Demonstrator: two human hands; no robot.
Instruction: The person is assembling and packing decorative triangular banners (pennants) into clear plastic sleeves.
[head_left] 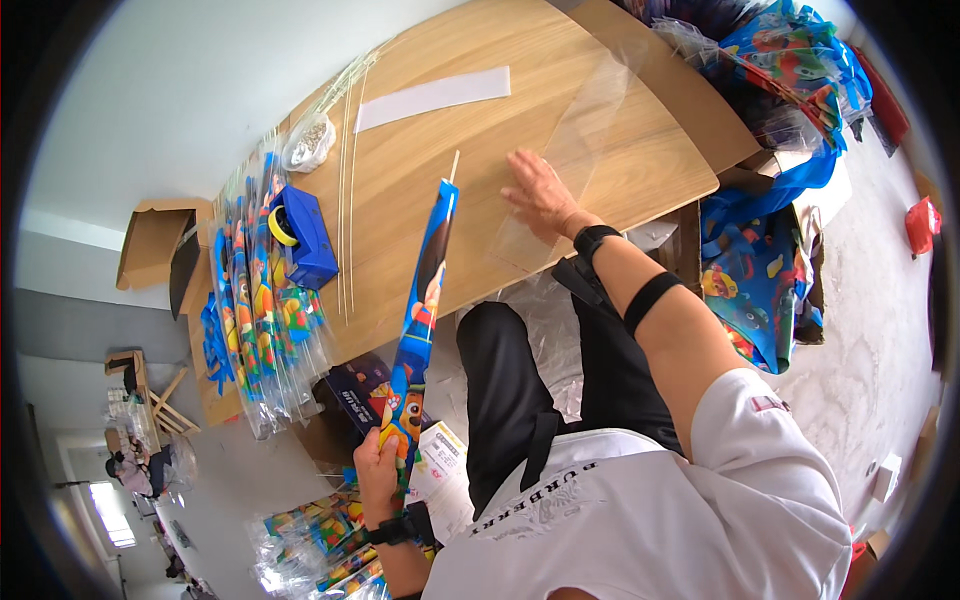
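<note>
My left hand (377, 478) is closed around the lower end of a long, narrow rolled bundle (412, 345) of blue cartoon-printed sheet. The bundle slants up over the table's near edge, and a thin pale stick (455, 165) pokes out of its top. With fingers stretched out, my right hand (540, 195) lies at a long clear plastic sleeve (592, 110) on the wooden table (430, 150). Whether it presses on the sleeve or hovers just over it, I cannot tell.
Farther back lies a white strip (435, 98). Thin rods (347, 200), a small bag of white bits (310, 143) and a blue tape dispenser (308, 240) are at the left, beside several bagged printed bundles (250, 300). A carton of blue printed sheets (750, 280) stands right.
</note>
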